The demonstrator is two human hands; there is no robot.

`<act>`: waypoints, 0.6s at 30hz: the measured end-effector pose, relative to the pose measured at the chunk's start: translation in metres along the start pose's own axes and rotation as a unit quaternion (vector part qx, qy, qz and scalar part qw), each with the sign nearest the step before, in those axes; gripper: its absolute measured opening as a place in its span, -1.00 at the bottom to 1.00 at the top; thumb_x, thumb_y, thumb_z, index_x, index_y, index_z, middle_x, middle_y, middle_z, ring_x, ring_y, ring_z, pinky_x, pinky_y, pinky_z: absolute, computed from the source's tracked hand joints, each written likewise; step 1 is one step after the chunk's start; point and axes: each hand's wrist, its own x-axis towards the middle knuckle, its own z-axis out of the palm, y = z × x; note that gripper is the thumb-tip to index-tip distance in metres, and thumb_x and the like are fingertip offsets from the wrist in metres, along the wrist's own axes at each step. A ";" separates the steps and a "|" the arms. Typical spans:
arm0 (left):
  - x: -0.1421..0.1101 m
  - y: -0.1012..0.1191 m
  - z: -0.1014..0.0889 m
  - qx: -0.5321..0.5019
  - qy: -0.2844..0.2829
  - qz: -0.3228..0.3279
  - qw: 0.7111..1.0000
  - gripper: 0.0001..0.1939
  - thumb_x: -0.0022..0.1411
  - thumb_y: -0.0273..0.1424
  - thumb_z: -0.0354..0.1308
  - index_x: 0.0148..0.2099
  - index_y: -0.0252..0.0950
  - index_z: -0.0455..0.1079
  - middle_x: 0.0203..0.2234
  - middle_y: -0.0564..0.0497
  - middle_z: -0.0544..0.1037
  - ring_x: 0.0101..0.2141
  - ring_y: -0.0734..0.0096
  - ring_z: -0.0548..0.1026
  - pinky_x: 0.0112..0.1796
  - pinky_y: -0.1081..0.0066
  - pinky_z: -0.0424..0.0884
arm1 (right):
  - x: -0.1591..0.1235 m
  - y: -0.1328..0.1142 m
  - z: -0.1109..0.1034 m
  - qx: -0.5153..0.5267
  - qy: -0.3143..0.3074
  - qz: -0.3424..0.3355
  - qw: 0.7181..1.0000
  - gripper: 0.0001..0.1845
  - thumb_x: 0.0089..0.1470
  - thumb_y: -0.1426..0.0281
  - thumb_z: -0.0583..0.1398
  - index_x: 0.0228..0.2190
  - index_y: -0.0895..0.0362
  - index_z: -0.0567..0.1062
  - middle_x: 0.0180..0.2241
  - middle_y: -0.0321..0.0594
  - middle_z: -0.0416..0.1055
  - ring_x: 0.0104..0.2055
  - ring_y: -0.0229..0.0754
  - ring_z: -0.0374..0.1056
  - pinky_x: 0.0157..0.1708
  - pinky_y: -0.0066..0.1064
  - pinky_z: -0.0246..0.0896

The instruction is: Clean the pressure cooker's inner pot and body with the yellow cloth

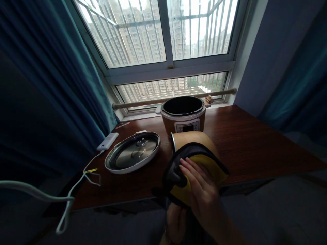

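Two bare hands at a yellow and dark cloth beside a tipped golden pot, on a wooden table by a window.

The right hand (pixel 201 183) lies on the cloth (pixel 209 165), its fingers stretched out, close together and touching the fabric; its thumb is hidden, so whether it clamps the cloth cannot be told. The left hand (pixel 176 219) is low in the view, just under the cloth's lower edge, dim and partly hidden; its grip cannot be told either. The cloth, yellow with a black border and dark patches, covers the near part of the golden pot (pixel 195 137). The pot is tilted onto its side, its rim facing left; its contents cannot be seen.

Behind it stands a gold and white cooker (pixel 171 123), upright and uncovered, with a dark interior. On its front is a control panel (pixel 187 126) with a dark display and lettering too small to read.

To the left, a round lid (pixel 133 153) shows its shiny metal underside. Beyond it is a white device (pixel 108 141) with a pale cable (pixel 76 183).
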 end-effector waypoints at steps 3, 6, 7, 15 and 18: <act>-0.004 -0.007 -0.002 -0.040 -0.001 0.013 0.999 -0.58 0.33 -0.33 -0.26 -0.09 -0.34 0.41 -0.50 -0.11 0.55 -0.51 0.39 0.50 -0.49 0.49 0.43 | 0.000 0.010 -0.005 0.018 0.007 0.027 0.999 -0.55 0.09 0.61 -0.05 0.03 0.24 0.26 0.09 -0.13 0.26 0.21 -0.17 0.03 0.16 -0.24 -0.01; -0.005 -0.013 0.001 -0.053 -0.019 0.031 0.998 -0.57 0.33 -0.32 -0.27 -0.02 -0.32 0.38 -0.41 -0.12 0.57 -0.44 0.37 0.53 -0.42 0.48 0.47 | -0.002 0.022 -0.009 0.019 0.052 0.082 0.995 -0.57 0.13 0.55 -0.05 0.05 0.17 0.26 0.09 -0.15 0.27 0.19 -0.15 0.08 0.15 -0.18 0.00; -0.006 -0.014 0.002 -0.049 -0.023 0.038 0.998 -0.57 0.33 -0.33 -0.27 0.01 -0.31 0.36 -0.37 -0.12 0.58 -0.41 0.36 0.54 -0.39 0.47 0.48 | -0.002 0.025 -0.010 0.015 0.076 0.110 0.991 -0.57 0.15 0.52 -0.05 0.06 0.15 0.25 0.09 -0.15 0.26 0.18 -0.14 0.10 0.15 -0.17 0.02; -0.011 -0.027 0.017 -0.009 -0.035 0.103 0.994 -0.59 0.31 -0.41 -0.24 0.08 -0.34 0.30 -0.18 -0.17 0.54 -0.16 0.28 0.52 -0.20 0.37 0.49 | -0.014 0.046 -0.023 -0.006 0.149 0.340 0.928 -0.59 0.18 0.22 -0.03 -0.09 0.17 0.41 -0.20 -0.08 0.46 -0.15 -0.06 0.40 -0.20 -0.28 0.29; -0.015 -0.035 0.018 -0.004 -0.030 0.093 0.995 -0.60 0.30 -0.44 -0.23 0.09 -0.33 0.27 -0.15 -0.18 0.52 -0.14 0.27 0.51 -0.20 0.34 0.49 | -0.021 0.052 -0.028 0.012 0.154 0.445 0.882 -0.53 0.15 0.09 -0.04 -0.33 0.19 0.46 -0.51 -0.18 0.43 -0.44 -0.12 0.37 -0.50 -0.41 0.23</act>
